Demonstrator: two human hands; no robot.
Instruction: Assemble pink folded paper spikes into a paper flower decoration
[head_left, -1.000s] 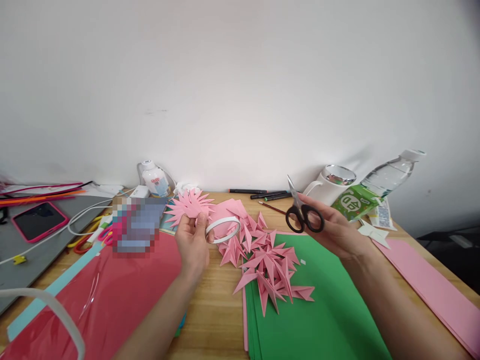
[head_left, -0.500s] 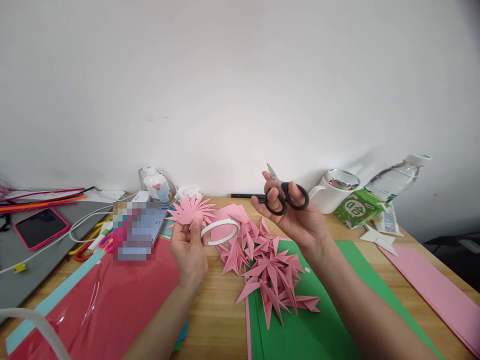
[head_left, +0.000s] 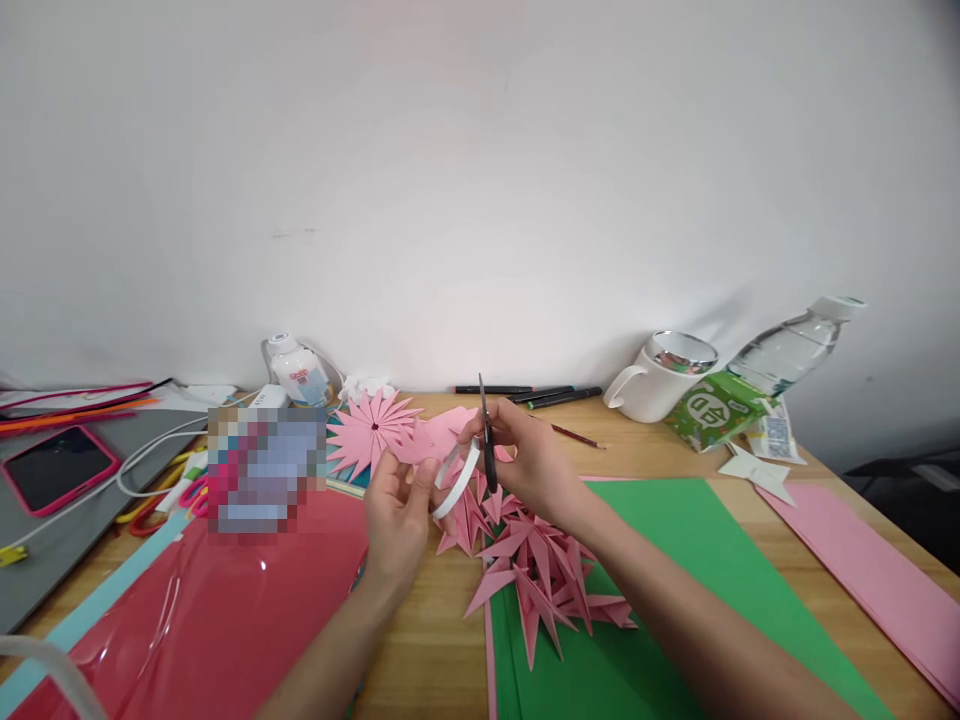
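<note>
My left hand [head_left: 396, 510] is closed on a roll of white tape [head_left: 456, 488], gripping its left side. Scissors with black handles [head_left: 490, 466] are in my right hand [head_left: 529, 455], blades pointing up. Fingertips of that hand touch the roll's upper edge; whether they pinch a tape end is hidden. Just behind my left hand is a flat pink paper star [head_left: 375, 430] with a small hole at its centre. Below and right of the roll, folded pink paper stars [head_left: 536, 550] lie in a heap, partly over green paper [head_left: 667, 560].
Red sheets [head_left: 225, 600] in clear film lie left, near a phone [head_left: 60, 468] and a white bottle [head_left: 300, 372]. Several pens [head_left: 555, 395] lie along the wall. A white mug [head_left: 656, 385], green packet [head_left: 712, 408] and tilted water bottle [head_left: 787, 345] stand right; pink strips [head_left: 862, 580] lie nearer.
My right hand has come left and down to the tape roll, and the scissors have turned upright. My left hand has shifted slightly right and lower, away from the flat pink star.
</note>
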